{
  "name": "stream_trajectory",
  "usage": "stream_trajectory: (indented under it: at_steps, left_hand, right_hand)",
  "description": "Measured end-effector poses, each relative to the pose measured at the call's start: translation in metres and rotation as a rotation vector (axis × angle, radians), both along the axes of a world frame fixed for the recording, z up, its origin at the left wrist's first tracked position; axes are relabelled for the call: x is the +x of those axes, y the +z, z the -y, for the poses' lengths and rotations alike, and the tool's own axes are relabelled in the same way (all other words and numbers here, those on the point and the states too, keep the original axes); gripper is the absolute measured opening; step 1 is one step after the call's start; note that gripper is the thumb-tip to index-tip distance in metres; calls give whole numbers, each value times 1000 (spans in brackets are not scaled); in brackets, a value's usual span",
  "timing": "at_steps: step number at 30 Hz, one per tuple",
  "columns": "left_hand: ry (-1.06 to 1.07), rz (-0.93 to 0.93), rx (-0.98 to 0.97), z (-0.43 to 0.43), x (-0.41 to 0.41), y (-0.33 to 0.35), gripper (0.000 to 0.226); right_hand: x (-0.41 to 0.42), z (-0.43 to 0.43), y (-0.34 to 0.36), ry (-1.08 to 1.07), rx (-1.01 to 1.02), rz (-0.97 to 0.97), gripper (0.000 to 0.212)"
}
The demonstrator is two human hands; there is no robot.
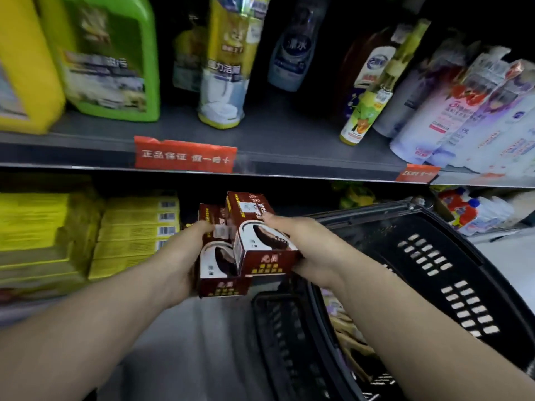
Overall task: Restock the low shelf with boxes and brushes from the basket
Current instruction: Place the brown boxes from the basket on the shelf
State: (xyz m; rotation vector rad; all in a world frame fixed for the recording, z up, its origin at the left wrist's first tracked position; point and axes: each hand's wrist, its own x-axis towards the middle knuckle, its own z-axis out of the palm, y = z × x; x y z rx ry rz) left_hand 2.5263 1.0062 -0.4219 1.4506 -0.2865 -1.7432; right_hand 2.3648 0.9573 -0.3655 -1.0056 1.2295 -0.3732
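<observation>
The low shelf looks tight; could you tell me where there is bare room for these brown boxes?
Free: the dark gap on the low shelf between the stacked yellow boxes and the black basket, straight ahead of the brown boxes gripped by the left hand and right hand. Crowded: the left end and far right.

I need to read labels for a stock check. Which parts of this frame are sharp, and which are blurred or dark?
Head view: the brown boxes held by the left hand and right hand are sharpest, though their print is soft; the yellow boxes at far left smear with blur; the green jug leans from wide-angle distortion; the recess behind the hands is in deep shadow.
</observation>
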Motion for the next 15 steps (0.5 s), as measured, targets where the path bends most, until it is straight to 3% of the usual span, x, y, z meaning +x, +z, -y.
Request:
stream_trajectory:
  at_steps: [3,8,11,15]
  left_hand:
    - [126,116,101,0,26,-9,22]
    - [225,217,172,2,60,-25,18]
    - [289,252,172,11,72,-32,16]
    - [325,310,156,25,81,-40,10]
  right_hand:
    - [32,38,-25,115,-196,-298,25]
    - [79,106,-75,701,-777,-1084,38]
    - [91,137,-110,842,-887,-1168,46]
    - [100,162,-152,889,-765,-1139,58]
